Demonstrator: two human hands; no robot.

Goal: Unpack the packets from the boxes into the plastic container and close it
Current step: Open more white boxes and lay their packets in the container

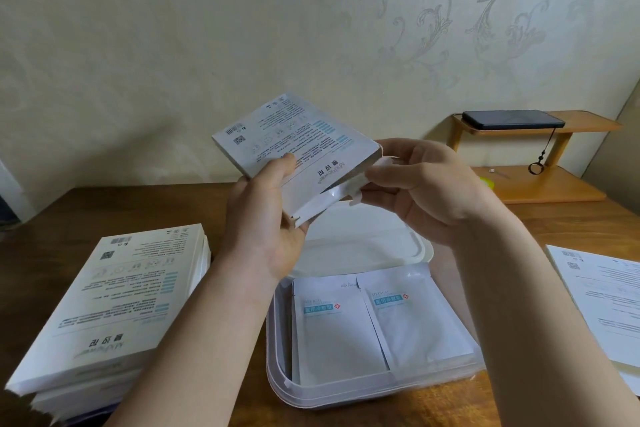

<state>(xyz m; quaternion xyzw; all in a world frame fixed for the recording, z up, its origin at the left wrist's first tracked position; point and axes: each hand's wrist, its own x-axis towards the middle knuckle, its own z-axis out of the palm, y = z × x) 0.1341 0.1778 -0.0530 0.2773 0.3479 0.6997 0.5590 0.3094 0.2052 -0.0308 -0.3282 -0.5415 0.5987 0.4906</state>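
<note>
1. Edges and room: the plastic container (pixel 346 392) sits at the near middle of the wooden table (pixel 138 208). Its lid (pixel 363 236) lies open on the far side. A stack of boxes (pixel 104 305) stands just left of it, and flat white printed sheets (pixel 602 302) lie to the right. We cannot tell whether these are flattened boxes. Bare table shows on the far left, between the stack and the wall.
2. Far right: a low wooden shelf (pixel 540 185) with a dark phone (pixel 512 120) on its top tier.
3. Materials: the container is translucent white with rounded corners and a stepped rim. Two flat, glossy white packets (pixel 332 329) with teal labels lie side by side inside. The boxes are thin white card with fine print.
4. Grip: the left hand (pixel 266 218) grips one box (pixel 294 152), thumb on the printed face and fingers curled beneath.
5. The right hand (pixel 426 191) pinches this box by its end flap (pixel 332 198), which hangs open.
6. Position: the held box is tilted in the air over the lid, clear of the packets below.
</note>
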